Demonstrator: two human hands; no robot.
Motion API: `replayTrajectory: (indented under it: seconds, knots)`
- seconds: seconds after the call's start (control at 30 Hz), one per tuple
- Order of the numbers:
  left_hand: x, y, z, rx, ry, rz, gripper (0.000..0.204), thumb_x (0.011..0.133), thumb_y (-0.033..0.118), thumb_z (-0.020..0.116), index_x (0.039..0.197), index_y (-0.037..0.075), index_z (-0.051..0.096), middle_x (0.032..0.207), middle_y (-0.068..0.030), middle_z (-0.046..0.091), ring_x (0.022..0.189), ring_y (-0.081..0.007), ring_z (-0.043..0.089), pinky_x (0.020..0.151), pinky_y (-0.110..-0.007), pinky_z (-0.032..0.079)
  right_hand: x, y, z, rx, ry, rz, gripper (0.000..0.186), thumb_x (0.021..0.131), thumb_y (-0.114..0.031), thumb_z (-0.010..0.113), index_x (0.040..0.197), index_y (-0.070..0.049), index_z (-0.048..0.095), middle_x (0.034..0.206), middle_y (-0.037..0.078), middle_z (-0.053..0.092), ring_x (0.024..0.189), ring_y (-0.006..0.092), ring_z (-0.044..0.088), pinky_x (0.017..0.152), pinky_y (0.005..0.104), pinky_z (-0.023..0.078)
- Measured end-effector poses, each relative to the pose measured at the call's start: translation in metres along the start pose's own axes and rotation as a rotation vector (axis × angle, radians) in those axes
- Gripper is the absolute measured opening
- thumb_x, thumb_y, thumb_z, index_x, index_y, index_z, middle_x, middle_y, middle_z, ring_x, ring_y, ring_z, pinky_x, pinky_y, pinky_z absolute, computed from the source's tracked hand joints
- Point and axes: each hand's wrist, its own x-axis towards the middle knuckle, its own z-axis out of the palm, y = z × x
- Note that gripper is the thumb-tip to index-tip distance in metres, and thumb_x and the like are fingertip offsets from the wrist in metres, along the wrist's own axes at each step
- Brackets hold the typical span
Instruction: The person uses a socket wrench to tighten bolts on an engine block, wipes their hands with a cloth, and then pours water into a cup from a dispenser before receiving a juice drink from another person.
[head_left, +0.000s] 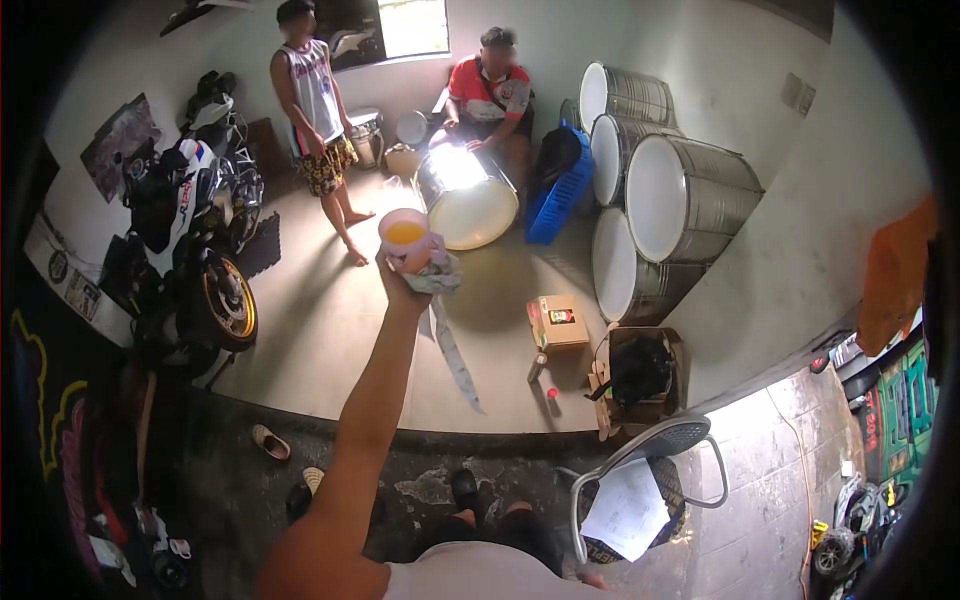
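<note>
My left arm reaches out ahead over the raised pale floor. At its end my left hand (pixel 400 285) is closed around a pink cup (pixel 408 257), which has yellow-orange contents. A crumpled grey-white cloth (pixel 440 275) is bunched against the cup in the same hand. Beyond the cup a large drum (pixel 475 217) lies with its pale head toward me, and a seated person (pixel 490 95) in a red and white shirt rests their hands on it. Of my right hand (pixel 592 580) only a small part shows at the lower edge, beside a chair; its fingers are not clear.
Several silver drums (pixel 690 200) are stacked at the right wall, next to a blue crate (pixel 558 195). A person (pixel 310 110) stands near a motorcycle (pixel 205 220). A cardboard box (pixel 560 325), small bottles and a grey strip (pixel 458 368) lie on the floor. Papers (pixel 627 510) cover a metal chair (pixel 650 450).
</note>
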Motion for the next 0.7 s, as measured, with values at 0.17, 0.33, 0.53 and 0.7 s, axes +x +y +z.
replayTrajectory:
  seconds: [0.17, 0.33, 0.53, 0.7]
  knots:
    - [0.085, -0.026, -0.02, -0.019, -0.166, -0.093, 0.061, 0.077, 0.056, 0.045, 0.121, 0.014, 0.046, 0.113, -0.0075, 0.055, 0.098, -0.0243, 0.055, 0.083, -0.041, 0.047, 0.008, -0.042, -0.01, 0.408, -0.032, 0.15, 0.042, 0.076, -0.036, 0.061, 0.107, -0.007, 0.062, 0.104, 0.011, 0.063, 0.096, 0.0225, 0.06, 0.083, 0.0382, 0.046]
    - [0.158, -0.058, -0.012, 0.108, 0.053, 0.084, 0.063, 0.075, 0.057, 0.046, 0.119, 0.013, 0.047, 0.109, -0.007, 0.055, 0.094, -0.0237, 0.055, 0.077, -0.04, 0.048, 0.043, -0.076, -0.082, 0.828, -0.136, 0.3, 0.049, 0.073, -0.038, 0.068, 0.107, -0.004, 0.062, 0.101, 0.01, 0.064, 0.094, 0.0205, 0.061, 0.084, 0.0342, 0.047]
    - [0.214, -0.038, 0.009, -0.013, -0.125, -0.064, 0.051, 0.081, 0.05, 0.035, 0.11, 0.012, 0.051, 0.099, -0.0053, 0.057, 0.093, -0.0229, 0.056, 0.078, -0.042, 0.047, 0.087, -0.154, -0.275, 1.038, 0.179, -0.201, 0.037, 0.081, -0.035, 0.06, 0.101, -0.004, 0.063, 0.089, 0.01, 0.065, 0.078, 0.0201, 0.061, 0.072, 0.0331, 0.047]
    - [0.222, -0.014, -0.038, -0.061, -0.302, 0.139, 0.055, 0.083, 0.054, 0.036, 0.112, 0.01, 0.048, 0.094, -0.0062, 0.058, 0.084, -0.0224, 0.06, 0.072, -0.041, 0.051, 0.053, -0.195, -0.367, 0.83, 0.318, -0.599, 0.027, 0.087, -0.028, 0.053, 0.101, -0.005, 0.059, 0.091, 0.009, 0.061, 0.083, 0.0197, 0.057, 0.071, 0.0339, 0.046]
